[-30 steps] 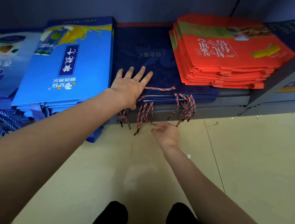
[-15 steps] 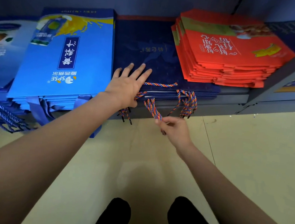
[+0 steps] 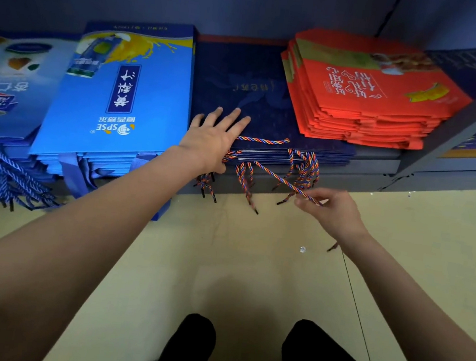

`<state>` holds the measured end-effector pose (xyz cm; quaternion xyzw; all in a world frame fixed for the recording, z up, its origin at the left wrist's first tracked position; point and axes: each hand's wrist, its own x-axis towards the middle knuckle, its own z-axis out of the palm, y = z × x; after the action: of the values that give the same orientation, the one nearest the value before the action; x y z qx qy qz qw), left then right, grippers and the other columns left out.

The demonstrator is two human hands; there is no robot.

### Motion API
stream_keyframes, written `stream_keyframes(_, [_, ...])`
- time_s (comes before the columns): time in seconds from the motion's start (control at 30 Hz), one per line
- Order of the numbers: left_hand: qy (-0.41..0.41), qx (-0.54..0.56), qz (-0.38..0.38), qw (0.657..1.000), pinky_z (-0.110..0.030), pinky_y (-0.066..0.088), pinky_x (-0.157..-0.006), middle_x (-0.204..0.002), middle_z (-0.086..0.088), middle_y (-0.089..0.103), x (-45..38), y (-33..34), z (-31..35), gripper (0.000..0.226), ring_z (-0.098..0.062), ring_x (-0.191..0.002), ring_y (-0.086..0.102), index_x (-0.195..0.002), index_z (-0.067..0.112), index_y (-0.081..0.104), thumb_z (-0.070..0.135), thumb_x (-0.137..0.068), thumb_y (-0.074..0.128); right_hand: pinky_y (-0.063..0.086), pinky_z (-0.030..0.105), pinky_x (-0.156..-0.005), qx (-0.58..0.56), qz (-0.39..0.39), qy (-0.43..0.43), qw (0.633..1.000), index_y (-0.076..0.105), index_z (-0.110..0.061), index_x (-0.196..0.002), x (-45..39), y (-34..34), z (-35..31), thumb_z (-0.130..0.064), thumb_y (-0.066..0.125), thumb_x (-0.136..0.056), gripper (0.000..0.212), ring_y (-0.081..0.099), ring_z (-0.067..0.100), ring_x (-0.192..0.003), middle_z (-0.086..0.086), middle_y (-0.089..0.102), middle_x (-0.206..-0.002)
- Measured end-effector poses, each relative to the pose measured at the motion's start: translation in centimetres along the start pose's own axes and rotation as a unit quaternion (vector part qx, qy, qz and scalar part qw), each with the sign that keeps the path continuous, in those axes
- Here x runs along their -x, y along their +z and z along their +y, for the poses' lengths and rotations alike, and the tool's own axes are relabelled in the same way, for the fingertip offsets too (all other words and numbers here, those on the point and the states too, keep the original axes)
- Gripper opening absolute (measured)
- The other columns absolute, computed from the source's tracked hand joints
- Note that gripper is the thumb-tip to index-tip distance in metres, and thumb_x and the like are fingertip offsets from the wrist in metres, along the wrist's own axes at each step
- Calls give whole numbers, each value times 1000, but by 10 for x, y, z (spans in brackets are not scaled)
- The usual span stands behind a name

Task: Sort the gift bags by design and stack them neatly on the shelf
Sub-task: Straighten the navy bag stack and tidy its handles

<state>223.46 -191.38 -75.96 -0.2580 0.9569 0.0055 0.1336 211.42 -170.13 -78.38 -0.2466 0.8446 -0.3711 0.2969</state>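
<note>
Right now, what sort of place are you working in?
Probably a stockroom or shop storage area: a low metal shelf holds flat stacks of printed gift bags, sorted by design, bright blue bags, dark navy bags and red bags, above a bare tiled floor.

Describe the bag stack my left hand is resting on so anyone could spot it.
On the shelf, find the orange-red stack. The navy stack lies partly beneath it, under your left hand. Only it has multicoloured rope handles.

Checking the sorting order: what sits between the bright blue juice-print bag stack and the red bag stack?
In the head view, a low stack of dark navy bags with multicoloured rope handles lies between them; the left hand presses flat on it.
</note>
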Motion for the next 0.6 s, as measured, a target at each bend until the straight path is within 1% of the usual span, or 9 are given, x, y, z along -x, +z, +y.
stream_keyframes(0.07, [7,30,-12,999,-48,10,-115,-159,2,-7,-1,-3,-2,106,-28,-145,-1,-150,26,-5,37,-79,72,36,18,-63,-48,5,-22,999,71,-15,-82,2,-5,-6,-20,72,-81,5,50,9,-69,6,61,-78])
stream_keyframes(0.13, [7,80,-29,996,-50,9,-114,-159,3,-5,-3,-9,-6,102,-27,-145,-1,-151,28,0,45,-78,70,34,10,-55,-113,-10,-28,993,71,-11,-83,5,-9,-13,-16,68,-84,6,47,-3,-55,2,55,-66])
stream_keyframes(0.17, [6,99,-32,995,-51,9,-114,-159,3,-2,-5,-11,-7,99,-27,-145,-1,-151,28,3,48,-79,68,31,7,-50,-129,-6,-29,991,72,-8,-85,5,-11,-14,-15,65,-86,9,43,-5,-48,-1,52,-61])
stream_keyframes(0.2, [3,112,-30,993,-52,9,-114,-159,3,0,-5,-13,-7,96,-28,-145,0,-151,29,6,50,-79,67,30,7,-47,-132,3,-33,991,72,-7,-87,5,-13,-15,-14,63,-88,11,42,-4,-44,-4,51,-57])
stream_keyframes(0.27, [-13,126,-14,992,-57,9,-112,-159,1,5,-6,-13,1,91,-30,-144,3,-150,27,12,53,-80,64,31,7,-47,-122,7,-46,991,71,-8,-87,5,-16,-15,-13,62,-89,11,41,-4,-44,-12,52,-49])
stream_keyframes(0.37, [-35,70,15,997,-61,10,-111,-157,-7,9,-10,-9,17,94,-36,-142,7,-149,21,13,55,-78,64,29,8,-46,-122,-13,-61,991,72,-8,-87,6,-17,-15,-14,62,-89,12,40,-2,-43,-7,48,-52])
stream_keyframes(0.43, [-30,33,23,999,-60,12,-111,-156,-9,10,-14,-11,20,98,-36,-142,9,-149,19,12,56,-76,67,29,8,-46,-127,-11,-70,989,72,-7,-88,6,-18,-17,-12,61,-89,13,40,-2,-42,-11,49,-49])
stream_keyframes(0.53, [26,-33,26,999,-56,15,-113,-157,-8,12,-18,-19,16,93,-33,-142,14,-149,16,13,57,-81,61,32,5,-47,-131,18,-89,987,70,-10,-92,0,-21,-22,-10,59,-90,11,45,-5,-45,-19,54,-44])
stream_keyframes(0.6, [78,-95,57,991,-51,16,-114,-157,-6,17,-17,-22,12,81,-29,-142,20,-149,15,17,55,-88,51,32,5,-49,-136,38,-112,984,71,-12,-89,-4,-25,-28,-11,60,-90,11,46,-5,-48,-14,56,-48])
